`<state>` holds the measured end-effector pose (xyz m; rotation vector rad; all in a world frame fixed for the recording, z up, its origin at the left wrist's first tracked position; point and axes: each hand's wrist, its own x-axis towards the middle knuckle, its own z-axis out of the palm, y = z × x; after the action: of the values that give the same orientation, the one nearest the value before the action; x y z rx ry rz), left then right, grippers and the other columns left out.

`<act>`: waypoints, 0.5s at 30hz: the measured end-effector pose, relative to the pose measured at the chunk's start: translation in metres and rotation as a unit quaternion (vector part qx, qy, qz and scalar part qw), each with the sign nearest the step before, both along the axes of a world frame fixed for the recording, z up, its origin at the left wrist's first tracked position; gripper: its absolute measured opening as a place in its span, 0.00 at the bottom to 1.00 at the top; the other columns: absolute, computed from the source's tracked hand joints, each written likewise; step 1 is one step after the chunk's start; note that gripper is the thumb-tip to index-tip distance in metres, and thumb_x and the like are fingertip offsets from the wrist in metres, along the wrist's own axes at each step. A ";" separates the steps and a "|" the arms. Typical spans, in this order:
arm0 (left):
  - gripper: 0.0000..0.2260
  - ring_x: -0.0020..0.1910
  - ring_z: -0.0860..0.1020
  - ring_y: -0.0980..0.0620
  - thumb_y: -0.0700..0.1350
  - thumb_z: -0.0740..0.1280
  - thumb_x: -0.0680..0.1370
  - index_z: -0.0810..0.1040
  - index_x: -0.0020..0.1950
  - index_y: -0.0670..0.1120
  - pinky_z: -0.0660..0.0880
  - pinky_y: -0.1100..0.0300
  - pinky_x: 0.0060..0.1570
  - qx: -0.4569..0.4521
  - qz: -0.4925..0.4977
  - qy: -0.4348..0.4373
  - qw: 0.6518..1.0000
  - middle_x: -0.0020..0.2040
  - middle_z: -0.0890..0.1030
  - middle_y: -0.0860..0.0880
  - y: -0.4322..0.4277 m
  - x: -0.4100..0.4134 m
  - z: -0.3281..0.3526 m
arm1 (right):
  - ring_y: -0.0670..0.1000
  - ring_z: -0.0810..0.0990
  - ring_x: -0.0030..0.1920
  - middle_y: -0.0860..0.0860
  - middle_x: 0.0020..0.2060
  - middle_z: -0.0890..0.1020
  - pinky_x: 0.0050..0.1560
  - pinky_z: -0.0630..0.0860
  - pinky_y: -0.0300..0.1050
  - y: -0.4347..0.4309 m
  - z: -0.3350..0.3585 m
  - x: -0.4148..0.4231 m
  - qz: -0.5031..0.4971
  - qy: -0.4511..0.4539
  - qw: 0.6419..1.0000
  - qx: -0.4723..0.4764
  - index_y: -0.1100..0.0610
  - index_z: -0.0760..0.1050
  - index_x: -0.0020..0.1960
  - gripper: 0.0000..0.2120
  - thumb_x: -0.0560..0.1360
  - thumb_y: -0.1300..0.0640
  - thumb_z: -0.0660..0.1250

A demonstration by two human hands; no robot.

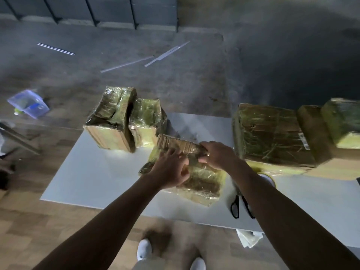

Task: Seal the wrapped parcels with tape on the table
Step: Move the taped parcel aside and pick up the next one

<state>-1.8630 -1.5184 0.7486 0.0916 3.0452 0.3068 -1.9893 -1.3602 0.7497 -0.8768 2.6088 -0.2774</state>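
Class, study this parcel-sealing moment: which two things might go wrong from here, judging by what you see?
1. The scissors lie by the near edge of the table under the right forearm; pulling the arm back might knock them towards the shoes.
2. The left hand and right hand both steady the parcel, so neither is free for the tape roll; letting go may loosen the wrap.

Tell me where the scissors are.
Head view: the black-handled scissors lie near the white table's front edge, partly under the right forearm, just right of the handled parcel and nearer than the tape roll.
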 end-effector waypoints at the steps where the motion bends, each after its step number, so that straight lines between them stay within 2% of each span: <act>1: 0.15 0.67 0.65 0.43 0.53 0.63 0.76 0.75 0.56 0.44 0.66 0.46 0.65 -0.002 -0.002 0.008 1.000 0.62 0.72 0.43 -0.002 -0.002 0.000 | 0.55 0.75 0.59 0.51 0.56 0.77 0.54 0.69 0.48 -0.003 0.000 0.002 0.001 0.013 1.000 0.008 0.48 0.68 0.67 0.24 0.74 0.43 0.68; 3: 0.15 0.62 0.70 0.42 0.54 0.60 0.75 0.74 0.51 0.42 0.72 0.47 0.59 0.000 -0.024 0.042 0.999 0.55 0.75 0.43 -0.005 -0.002 0.000 | 0.56 0.74 0.60 0.52 0.58 0.75 0.56 0.69 0.50 -0.008 -0.001 0.004 -0.002 0.034 0.999 0.020 0.48 0.66 0.70 0.26 0.75 0.43 0.66; 5: 0.15 0.46 0.76 0.46 0.54 0.58 0.73 0.73 0.45 0.43 0.77 0.47 0.46 0.039 -0.044 0.107 0.993 0.43 0.77 0.46 -0.010 0.005 -0.004 | 0.56 0.73 0.60 0.53 0.60 0.75 0.57 0.69 0.51 -0.012 -0.002 0.008 -0.003 0.043 0.999 0.031 0.48 0.63 0.72 0.28 0.75 0.42 0.65; 7: 0.12 0.37 0.74 0.49 0.52 0.59 0.72 0.73 0.43 0.44 0.76 0.50 0.38 0.067 -0.057 0.163 0.983 0.36 0.75 0.48 -0.015 0.015 -0.010 | 0.56 0.72 0.62 0.52 0.61 0.74 0.59 0.68 0.51 -0.017 -0.005 0.013 0.003 0.049 0.998 0.034 0.47 0.59 0.75 0.31 0.75 0.42 0.65; 13: 0.13 0.40 0.75 0.49 0.52 0.62 0.74 0.76 0.47 0.44 0.75 0.54 0.38 0.075 -0.048 0.222 0.971 0.41 0.77 0.47 -0.034 0.034 -0.025 | 0.57 0.72 0.61 0.54 0.64 0.71 0.56 0.69 0.52 -0.039 -0.006 0.026 0.035 0.125 0.990 0.055 0.50 0.53 0.77 0.36 0.75 0.41 0.64; 15: 0.16 0.40 0.77 0.48 0.54 0.60 0.73 0.75 0.51 0.43 0.76 0.54 0.39 0.072 -0.042 0.218 0.972 0.42 0.79 0.47 -0.034 0.032 -0.026 | 0.57 0.73 0.59 0.55 0.63 0.72 0.55 0.72 0.53 -0.039 -0.004 0.031 0.054 0.154 0.986 0.028 0.48 0.58 0.76 0.36 0.73 0.43 0.68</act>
<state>-1.8306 -1.5524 0.7230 0.3375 3.4328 0.5696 -1.9587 -1.3995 0.7454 -1.1129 2.8182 -0.0413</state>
